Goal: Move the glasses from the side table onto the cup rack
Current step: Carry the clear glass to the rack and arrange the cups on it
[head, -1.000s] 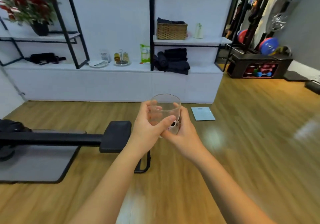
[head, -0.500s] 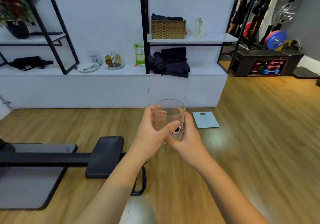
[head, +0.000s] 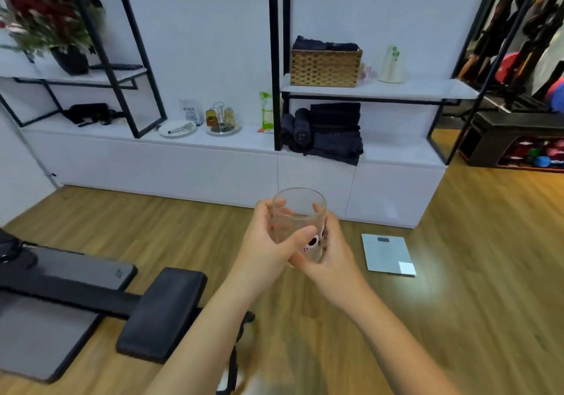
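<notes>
While the head view shows a clear glass (head: 300,226) carried upright at chest height over the wooden floor (head: 457,288), the left hand (head: 268,246) wraps its near side, thumb across the front; the right hand (head: 331,249) cups the far side and base; both clasp it. The cup rack (head: 220,117), on the white counter (head: 244,141) ahead, looks well apart; best, I judge, to keep the glass level, walk steadily, and free one hand only at the rack.

Both hands (head: 300,251) cupped, fingers (head: 300,233) curled
</notes>
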The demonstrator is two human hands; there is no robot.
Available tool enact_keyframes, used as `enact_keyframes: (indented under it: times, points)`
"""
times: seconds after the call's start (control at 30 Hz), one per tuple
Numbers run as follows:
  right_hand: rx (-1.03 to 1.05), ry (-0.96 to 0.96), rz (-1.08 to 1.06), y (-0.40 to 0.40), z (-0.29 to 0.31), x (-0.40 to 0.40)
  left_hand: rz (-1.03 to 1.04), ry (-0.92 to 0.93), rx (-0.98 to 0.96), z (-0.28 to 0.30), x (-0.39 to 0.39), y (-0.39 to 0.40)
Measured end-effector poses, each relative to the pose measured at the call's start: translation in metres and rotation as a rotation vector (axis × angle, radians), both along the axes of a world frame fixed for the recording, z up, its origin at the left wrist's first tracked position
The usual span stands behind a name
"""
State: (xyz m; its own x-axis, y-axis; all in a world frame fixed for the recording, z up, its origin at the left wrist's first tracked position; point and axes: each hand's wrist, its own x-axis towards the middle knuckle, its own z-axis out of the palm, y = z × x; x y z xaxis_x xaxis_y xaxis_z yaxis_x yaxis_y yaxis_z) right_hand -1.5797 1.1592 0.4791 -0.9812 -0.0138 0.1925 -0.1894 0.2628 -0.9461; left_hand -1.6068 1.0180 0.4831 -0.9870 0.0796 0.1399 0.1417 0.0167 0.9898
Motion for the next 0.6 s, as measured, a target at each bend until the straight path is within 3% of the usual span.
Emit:
enact_keyframes:
  times: [0.27,0.6]
  points:
    - [-0.011,-0.074,0.074,0.042,-0.016,-0.101,0.067,-0.029,-0.021,-0.002,-0.082,0.042]
    - [0.015,-0.102,0.123,0.029,-0.033,-0.252,0.131,-0.033,0.002,-0.016,-0.224,0.029]
